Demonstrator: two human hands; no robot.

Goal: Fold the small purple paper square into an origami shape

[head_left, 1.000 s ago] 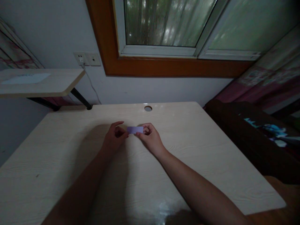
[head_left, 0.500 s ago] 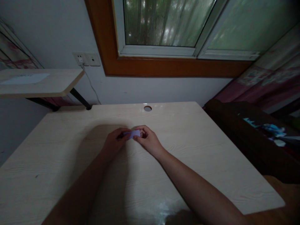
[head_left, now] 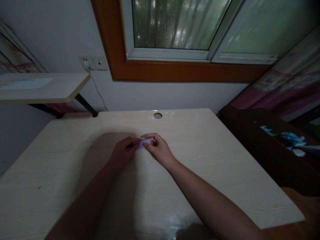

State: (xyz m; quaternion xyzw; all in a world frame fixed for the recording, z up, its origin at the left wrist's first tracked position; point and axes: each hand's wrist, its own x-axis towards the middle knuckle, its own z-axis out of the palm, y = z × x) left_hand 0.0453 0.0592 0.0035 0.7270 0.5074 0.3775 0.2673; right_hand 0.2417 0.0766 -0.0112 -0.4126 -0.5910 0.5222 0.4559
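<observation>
A pale wood-grain desk is filling most of the view, and a round cable hole is sitting near its back edge. Beyond the hole, a sliding window is standing in an orange-brown wooden surround. Well to the right of the hole, dark brown furniture is lying past the desk's side, with a pink-and-white curtain hanging above it. Left of the hole, a raised shelf is standing on black legs and bearing a white sheet. A white cable is hanging from a wall socket on the same side.

On the near side of the hole, the left hand is pinching the left end of a lilac paper slip, its fingers hiding part of it. The right hand is pinching the other end, the thumb pressing on the near face. The slip is lying just left of the hole's line, its long axis running left to right, the right end tilting slightly toward the hole. Whether it is touching the desk is not showing. The desk's back edge is running just behind the hole; its surface is stretching well out on both sides.
</observation>
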